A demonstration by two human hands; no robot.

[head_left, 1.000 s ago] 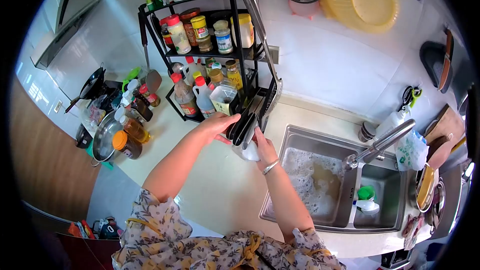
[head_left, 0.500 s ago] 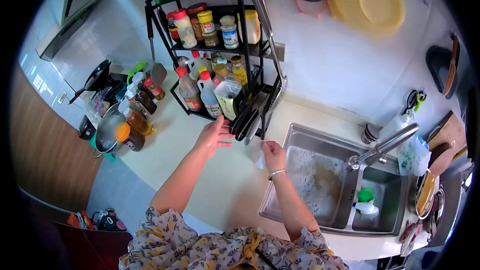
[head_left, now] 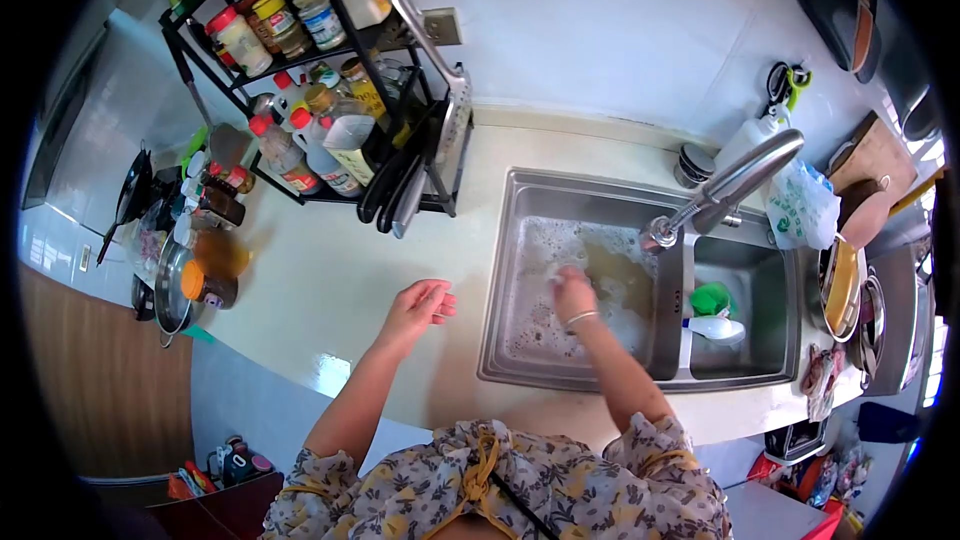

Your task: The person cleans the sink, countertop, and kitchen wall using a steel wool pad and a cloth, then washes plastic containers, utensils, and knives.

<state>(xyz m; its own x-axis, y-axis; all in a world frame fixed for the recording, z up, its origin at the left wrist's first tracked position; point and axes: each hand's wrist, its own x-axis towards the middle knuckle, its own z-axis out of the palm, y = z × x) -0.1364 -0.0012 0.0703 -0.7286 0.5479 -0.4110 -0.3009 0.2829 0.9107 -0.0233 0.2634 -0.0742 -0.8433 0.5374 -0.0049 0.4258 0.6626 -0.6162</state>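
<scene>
My left hand (head_left: 416, 312) hovers over the pale counter, left of the sink, with nothing in it; its fingers are loosely bent and a little apart. Over the large left basin (head_left: 540, 330), which holds foamy, cloudy water, is my right hand (head_left: 574, 292), slightly blurred, a bracelet at its wrist. Its fingers are closed round something whitish, too blurred to make out. Black-handled knives (head_left: 392, 185) stand in a holder at the rack's lower right corner, touched by neither hand.
A black rack (head_left: 258, 168) with bottles and jars stands at the back left. The faucet (head_left: 735, 185) arches over the sink. In the small right basin lie a green item (head_left: 712, 298) and a white bottle (head_left: 716, 328). A steel pot (head_left: 172, 285) is at the far left.
The view has shifted right. Both hands have left the knives; my right hand has moved over the foamy basin, and my left hand has drawn back over the counter.
</scene>
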